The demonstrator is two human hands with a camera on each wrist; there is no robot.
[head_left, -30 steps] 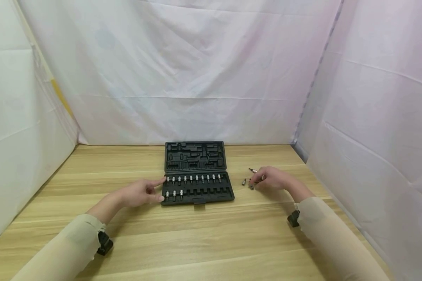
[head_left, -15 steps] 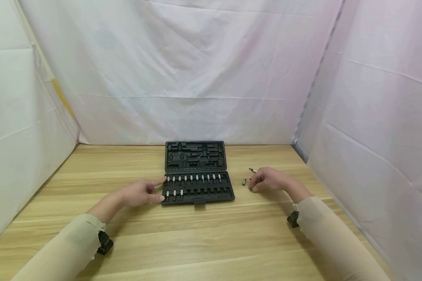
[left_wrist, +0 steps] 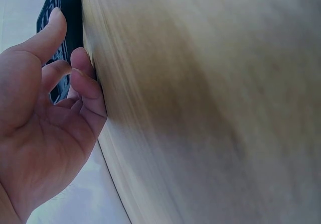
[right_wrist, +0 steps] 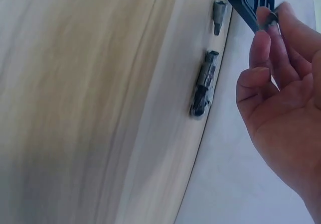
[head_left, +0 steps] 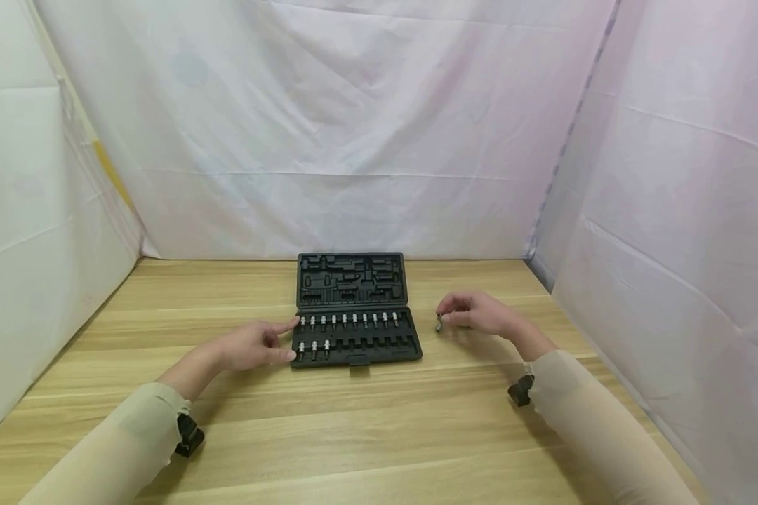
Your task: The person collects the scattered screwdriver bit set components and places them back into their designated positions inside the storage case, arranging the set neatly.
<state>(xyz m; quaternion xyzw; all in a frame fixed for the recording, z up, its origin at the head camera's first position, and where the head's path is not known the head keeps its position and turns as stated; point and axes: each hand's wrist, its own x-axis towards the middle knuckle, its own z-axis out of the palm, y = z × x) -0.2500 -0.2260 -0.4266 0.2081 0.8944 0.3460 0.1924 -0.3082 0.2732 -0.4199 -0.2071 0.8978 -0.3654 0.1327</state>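
Note:
A black bit-socket case (head_left: 385, 356) lies unfolded on the table, its lid (head_left: 351, 306) at the back. Silver bit sockets (head_left: 344, 320) fill much of its rear row, and 3 stand at the left of the front row. My left hand (head_left: 249, 345) touches the case's left edge with extended index finger and thumb; its other fingers are bent. To the right of the case, my right hand (head_left: 476, 315) pinches a small bit socket (right_wrist: 272, 19) between thumb and fingertips, largely covered. Just below these fingertips, another bit socket (right_wrist: 218, 15) lies on the table.
A longer dark and silver piece (right_wrist: 204, 83), seemingly in clear wrapping, lies on the table in the right wrist view; my right hand hides it from the head view. White cloth (head_left: 328, 140) hangs behind the wooden table (head_left: 354, 435) and along both sides.
My right hand has picked up a bit socket from the table and moved it slightly left and away from me, above the other loose one. My left hand stays at the case.

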